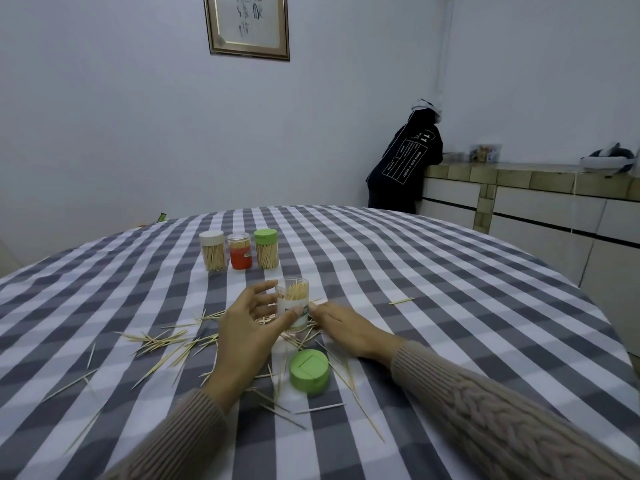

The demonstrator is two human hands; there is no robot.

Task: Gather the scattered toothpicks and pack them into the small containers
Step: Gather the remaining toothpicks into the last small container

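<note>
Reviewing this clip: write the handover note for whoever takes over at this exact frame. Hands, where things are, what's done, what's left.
Left hand: fingers curled round the open clear container, which stands upright and holds toothpicks.
Right hand: flat on the tablecloth beside that container, holding nothing visible.
Green lid: off, lying in front of the container.
Done: three capped containers stand in a row behind, white-lidded, red, green-lidded.
Left: loose toothpicks lie scattered around both hands; gather them, fill the open container, cap it.
</note>
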